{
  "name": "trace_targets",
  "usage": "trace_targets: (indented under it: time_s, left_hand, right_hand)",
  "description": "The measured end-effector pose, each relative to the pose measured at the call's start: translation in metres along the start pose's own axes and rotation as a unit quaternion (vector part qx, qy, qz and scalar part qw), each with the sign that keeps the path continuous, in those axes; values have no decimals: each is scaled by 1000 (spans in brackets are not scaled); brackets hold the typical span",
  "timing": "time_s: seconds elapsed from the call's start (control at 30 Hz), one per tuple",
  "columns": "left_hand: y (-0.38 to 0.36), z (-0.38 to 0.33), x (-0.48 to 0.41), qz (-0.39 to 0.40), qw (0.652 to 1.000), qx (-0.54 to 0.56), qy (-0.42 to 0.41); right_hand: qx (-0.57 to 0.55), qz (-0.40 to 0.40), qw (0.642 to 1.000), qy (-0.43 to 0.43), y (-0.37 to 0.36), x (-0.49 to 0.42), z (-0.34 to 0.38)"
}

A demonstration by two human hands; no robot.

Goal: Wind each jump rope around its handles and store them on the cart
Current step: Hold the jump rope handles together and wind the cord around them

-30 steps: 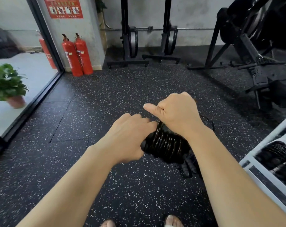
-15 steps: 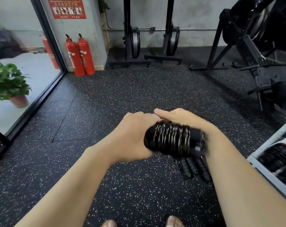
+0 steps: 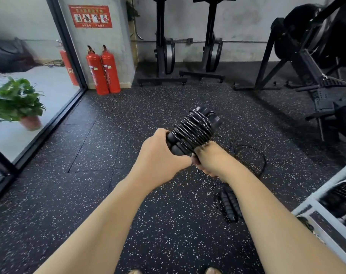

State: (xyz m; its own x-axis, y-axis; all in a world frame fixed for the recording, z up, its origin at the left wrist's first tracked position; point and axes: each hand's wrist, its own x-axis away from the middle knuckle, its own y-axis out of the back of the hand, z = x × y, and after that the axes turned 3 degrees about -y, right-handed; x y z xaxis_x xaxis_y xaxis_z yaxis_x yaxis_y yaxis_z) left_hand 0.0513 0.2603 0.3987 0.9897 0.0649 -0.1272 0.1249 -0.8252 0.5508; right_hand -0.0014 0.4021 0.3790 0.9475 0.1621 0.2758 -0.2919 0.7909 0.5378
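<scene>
My left grip (image 3: 160, 155) is clamped on the handle ends of the wound jump rope (image 3: 194, 127), which is tilted up above the floor (image 3: 89, 194). My right grip (image 3: 209, 161) is curled tight against its underside. A second rope (image 3: 229, 204) lies loose on the floor beside the cart (image 3: 304, 206).
</scene>
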Motion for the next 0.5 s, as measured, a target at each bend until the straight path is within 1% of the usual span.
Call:
trace_targets:
  time_s: [0.07,0.2,0.3,0.4,0.5]
  left_hand:
    - [0,3,-1,-23,1000,2,21]
    - [0,4,-1,-43,998,20,45]
    - [1,4,-3,-50,996,39,58]
    - [1,6,-6,-66,996,24,59]
    - [1,8,-9,-86,994,10,62]
  right_hand:
    - [29,-20,999,19,-4,1,4]
    - [67,-34,997,22,-10,4,9]
    - [46,-65,996,46,-11,8,11]
    - [33,-89,990,108,-12,12,14]
    - [1,-75,988,138,-14,18,19]
